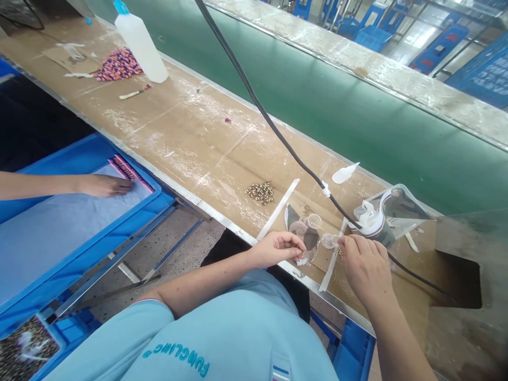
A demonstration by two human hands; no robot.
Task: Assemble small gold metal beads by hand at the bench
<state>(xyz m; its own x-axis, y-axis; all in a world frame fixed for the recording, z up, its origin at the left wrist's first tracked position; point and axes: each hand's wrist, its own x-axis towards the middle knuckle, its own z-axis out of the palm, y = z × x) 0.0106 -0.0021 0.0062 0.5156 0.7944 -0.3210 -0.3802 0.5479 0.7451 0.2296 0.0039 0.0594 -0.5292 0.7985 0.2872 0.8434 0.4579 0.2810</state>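
Observation:
My left hand (pixel 280 248) is at the front edge of the bench, thumb and fingertips pinched together; anything between them is too small to name. To its right, my right hand (pixel 365 264) is closed in a pinch, and its fingertips hide whatever they grip. Between the hands stand two small clear cups (pixel 314 221), on or beside a stained sheet with a dark patch (pixel 311 238). Beyond my left hand lies a loose pile of small dark and gold pieces (pixel 260 193). A few tiny light pieces (pixel 340 254) lie near my right fingertips.
A black cable (pixel 262 108) hangs across the bench. Farther right are an open clear bag (pixel 383 222) and a small white squeeze bottle (pixel 345 173). A large bottle (pixel 142 47) stands by a pink-purple pile (pixel 118 64). A co-worker's hand (pixel 105 185) rests over a blue tray (pixel 159 211).

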